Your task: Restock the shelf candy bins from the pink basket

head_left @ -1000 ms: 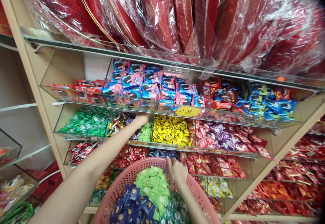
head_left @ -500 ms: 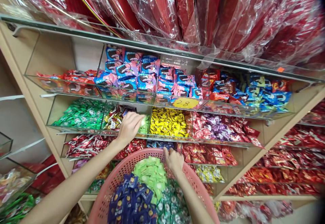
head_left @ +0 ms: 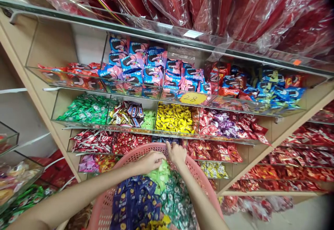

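My left hand [head_left: 151, 162] is low over the light green packets [head_left: 161, 175] in the pink basket, its fingers closed over them; whether it pinches any is hidden. At the far rim of the pink basket [head_left: 210, 191], my right hand [head_left: 176, 154] is wrapped round the edge. Dark blue packets [head_left: 135, 200] fill the basket's left part, dark green wrapped sweets [head_left: 176, 202] its right part, and some yellow packets [head_left: 159, 223] show at the bottom.
Behind the basket, glass-fronted shelves hold green sweets [head_left: 87, 109], Snickers bars [head_left: 135, 111], yellow sweets [head_left: 174, 118] and blue-pink biscuit packs [head_left: 132, 63]. Plastic-wrapped red items [head_left: 167, 0] lie on top. More red packets [head_left: 300, 152] are shelved at the right.
My left hand has come down from the shelf compartment with light green packets into the basket. The view has shifted slightly, and yellow packets now show near the basket's bottom. My right hand stays at the rim.
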Action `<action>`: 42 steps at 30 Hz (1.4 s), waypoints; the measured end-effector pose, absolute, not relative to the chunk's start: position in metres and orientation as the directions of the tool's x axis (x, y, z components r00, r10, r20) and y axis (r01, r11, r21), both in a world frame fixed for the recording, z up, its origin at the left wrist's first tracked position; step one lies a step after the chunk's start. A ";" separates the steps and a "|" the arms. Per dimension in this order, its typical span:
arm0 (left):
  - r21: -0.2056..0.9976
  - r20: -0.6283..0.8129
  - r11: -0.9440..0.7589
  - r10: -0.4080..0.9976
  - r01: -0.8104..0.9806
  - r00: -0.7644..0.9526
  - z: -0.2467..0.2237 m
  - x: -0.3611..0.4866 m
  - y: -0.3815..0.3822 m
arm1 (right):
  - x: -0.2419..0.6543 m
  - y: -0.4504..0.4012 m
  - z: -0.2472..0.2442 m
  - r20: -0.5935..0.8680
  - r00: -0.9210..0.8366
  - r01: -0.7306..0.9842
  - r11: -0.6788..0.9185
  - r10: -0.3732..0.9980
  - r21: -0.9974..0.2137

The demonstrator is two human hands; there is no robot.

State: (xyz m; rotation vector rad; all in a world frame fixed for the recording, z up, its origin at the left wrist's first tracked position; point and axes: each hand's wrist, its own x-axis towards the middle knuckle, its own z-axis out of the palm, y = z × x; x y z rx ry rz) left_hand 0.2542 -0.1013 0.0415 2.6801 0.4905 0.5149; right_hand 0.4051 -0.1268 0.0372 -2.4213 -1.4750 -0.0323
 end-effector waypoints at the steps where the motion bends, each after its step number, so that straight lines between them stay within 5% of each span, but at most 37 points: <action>1: 0.397 0.265 -0.875 0.399 0.278 0.878 0.037 0.254 -0.102 | 0.405 -0.127 0.037 0.176 0.471 0.872 -0.425 0.864 -0.243; 11: 0.271 0.219 -0.926 0.326 0.263 0.920 0.024 0.259 -0.104 | 0.405 -0.127 0.033 0.171 0.458 0.882 -0.422 0.872 -0.211; 25: -0.095 0.238 -0.960 0.234 0.263 0.942 0.008 0.272 -0.113 | 0.404 -0.126 0.029 0.202 0.471 0.879 -0.439 0.858 -0.187; 42: -0.205 0.264 -0.972 0.061 0.118 0.962 0.010 0.268 -0.118 | 0.404 -0.122 0.026 0.222 0.454 0.887 -0.415 0.863 -0.204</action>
